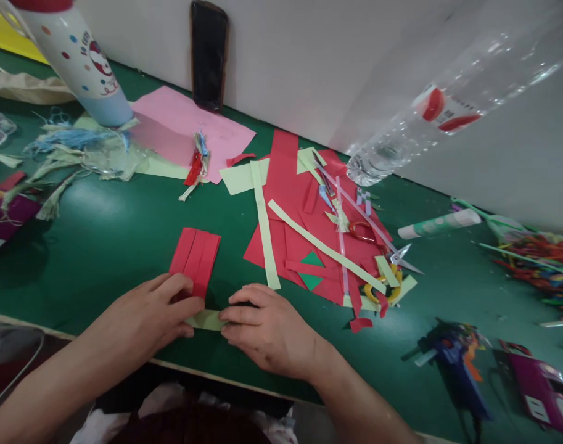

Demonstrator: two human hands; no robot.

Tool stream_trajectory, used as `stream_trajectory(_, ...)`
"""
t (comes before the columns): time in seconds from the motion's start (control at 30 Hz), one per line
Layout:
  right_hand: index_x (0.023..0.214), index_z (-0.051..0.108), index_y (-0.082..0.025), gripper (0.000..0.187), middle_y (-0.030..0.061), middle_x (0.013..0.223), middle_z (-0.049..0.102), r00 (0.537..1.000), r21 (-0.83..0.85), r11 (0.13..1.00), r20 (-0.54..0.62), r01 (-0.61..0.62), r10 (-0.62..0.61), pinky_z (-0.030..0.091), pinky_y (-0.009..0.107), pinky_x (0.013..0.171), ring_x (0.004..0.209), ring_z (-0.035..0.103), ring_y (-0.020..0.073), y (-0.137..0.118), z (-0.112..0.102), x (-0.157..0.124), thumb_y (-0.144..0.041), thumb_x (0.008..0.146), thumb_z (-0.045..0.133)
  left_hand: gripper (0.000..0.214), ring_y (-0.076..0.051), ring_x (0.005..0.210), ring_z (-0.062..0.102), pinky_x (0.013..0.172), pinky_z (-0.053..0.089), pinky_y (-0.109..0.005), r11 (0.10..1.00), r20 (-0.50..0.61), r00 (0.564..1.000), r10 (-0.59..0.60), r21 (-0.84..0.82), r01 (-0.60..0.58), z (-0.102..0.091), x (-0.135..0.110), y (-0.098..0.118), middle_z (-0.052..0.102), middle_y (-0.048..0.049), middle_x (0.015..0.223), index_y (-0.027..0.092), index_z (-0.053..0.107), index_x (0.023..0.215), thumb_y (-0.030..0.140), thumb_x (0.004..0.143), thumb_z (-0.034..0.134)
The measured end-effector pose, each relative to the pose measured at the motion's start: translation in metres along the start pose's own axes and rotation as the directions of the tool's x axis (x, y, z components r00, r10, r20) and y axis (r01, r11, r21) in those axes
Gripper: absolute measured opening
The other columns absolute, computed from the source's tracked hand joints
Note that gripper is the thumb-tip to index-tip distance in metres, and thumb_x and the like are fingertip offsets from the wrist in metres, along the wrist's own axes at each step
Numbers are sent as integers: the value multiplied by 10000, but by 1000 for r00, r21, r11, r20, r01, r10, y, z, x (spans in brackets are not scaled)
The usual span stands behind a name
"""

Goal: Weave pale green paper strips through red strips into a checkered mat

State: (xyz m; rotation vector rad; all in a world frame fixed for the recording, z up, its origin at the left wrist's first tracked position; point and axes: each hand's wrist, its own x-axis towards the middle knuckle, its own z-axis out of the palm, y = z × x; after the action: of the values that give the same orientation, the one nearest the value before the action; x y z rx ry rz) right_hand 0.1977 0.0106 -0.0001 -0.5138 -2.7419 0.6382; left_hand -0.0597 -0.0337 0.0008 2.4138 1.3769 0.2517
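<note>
The left hand [168,308] and right hand [269,327] grip a pale green strip [207,320] just on the near side of the small red paper rectangle [195,254], its long axis running left to right, both ends hidden by the hands.

L hand [163,311] & R hand [274,330] face ea. other, backs up, fingers [245,316] bent, forearms [84,361] angled in.
</note>
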Motion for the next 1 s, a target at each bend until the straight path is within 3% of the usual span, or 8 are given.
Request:
stream_trajectory(0.1, 985, 722, -247, 161, -13, 1129, 740, 1000, -8, 1000, 14, 6, -6, 428, 383, 1004, 1118, 571, 187, 1, -1, 0, -260, 981, 562, 203, -172, 863, 583, 743, 446, -298, 999, 83, 996, 41, -13, -40, -2, 2, 0, 595, -15, 988, 264, 660, 1022, 184, 936, 494)
stream_trajectory(0.17, 983, 721, -237, 158, -16, 1126, 741, 1000, -1, 1000, 4, 15, -15, 431, 380, 993, 1113, 573, 187, 1, -1, 0, -258, 980, 565, 185, -177, 897, 588, 768, 454, -303, 1000, 81, 997, 16, -5, -15, -1, 1, -2, 606, -20, 1022, 248, 645, 1051, 193, 939, 508)
stream_trajectory(0.33, 965, 721, -233, 181, -17, 1117, 747, 1000, 19, 1000, -25, 18, -18, 443, 369, 972, 1088, 583, 187, 1, -1, 0, -247, 990, 542, 234, -185, 938, 602, 869, 475, -351, 993, -44, 996, 80, 85, -76, 8, -19, -1, 654, -20, 992, 221, 655, 1026, 226, 1002, 423)
stream_trajectory(0.43, 956, 718, -232, 182, -10, 1117, 747, 999, 30, 999, -37, 23, -22, 448, 372, 969, 1080, 590, 191, 1, -1, 0, -242, 988, 539, 358, -210, 1065, 583, 975, 452, -404, 986, -136, 988, 70, 160, -48, 17, -38, 11, 651, -56, 1126, 202, 636, 1189, 155, 1011, 329)
stream_trajectory(0.5, 952, 715, -231, 183, -13, 1105, 750, 999, 38, 999, -49, 20, -18, 440, 376, 985, 1078, 590, 193, 0, -1, 1, -235, 990, 536, 308, -234, 1164, 557, 1062, 403, -425, 974, -252, 960, 121, 216, -66, 24, -47, 22, 655, -51, 1159, 198, 639, 1209, 167, 987, 428)
stream_trajectory(0.57, 953, 711, -230, 172, -21, 1098, 751, 998, 44, 999, -56, 15, -12, 432, 375, 997, 1083, 587, 193, 0, -2, 1, -221, 986, 542, 300, -233, 1139, 571, 1092, 366, -394, 956, -296, 944, 147, 287, -59, 30, -50, 32, 671, -44, 1143, 185, 637, 1233, 283, 969, 533)
stream_trajectory(0.8, 952, 705, -238, 133, -19, 1092, 751, 1000, 61, 998, -27, -8, 10, 433, 389, 1024, 1081, 586, 190, -2, -2, 3, -218, 968, 575, 513, -249, 1170, 547, 1135, 307, -399, 965, -348, 937, -32, 233, 119, 50, -45, 47, 686, -42, 1205, 199, 643, 1234, 548, 1006, 344)
stream_trajectory(1.0, 1004, 712, -196, 126, 34, 1068, 745, 997, 139, 990, 75, -38, 28, 498, 359, 952, 1039, 615, 201, -6, -22, 15, -222, 951, 601, 500, -225, 1171, 544, 1220, 186, -393, 970, -384, 923, 19, 232, 77, 54, -45, 47, 669, -37, 1256, 178, 649, 1237, 541, 989, 411)
